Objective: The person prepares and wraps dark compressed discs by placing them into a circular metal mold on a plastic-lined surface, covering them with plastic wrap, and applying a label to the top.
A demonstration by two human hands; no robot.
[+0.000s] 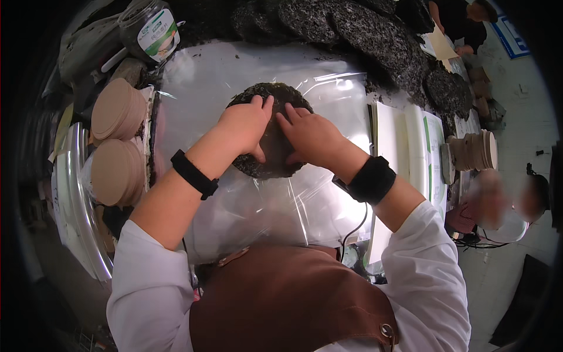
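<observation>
A dark, round cake of what looks like dried seaweed [274, 164] lies on a clear plastic sheet [240, 220] straight in front of me. Over its left part rests my left hand [247, 126], fingers apart and thumb pointing inward. My right hand [314, 136] presses on its right part in the same way, with fingers spread. Between the two hands the middle of the cake shows. Neither hand is wrapped round anything, though the undersides of the fingers are hidden.
Two stacks of tan discs [120, 108] stand at the left, behind them a lidless-looking clear jar [155, 35]. More dark seaweed cakes [375, 41] pile along the far edge. White packages [413, 141] and another disc stack [474, 150] are at right. Other people [463, 26] are beyond.
</observation>
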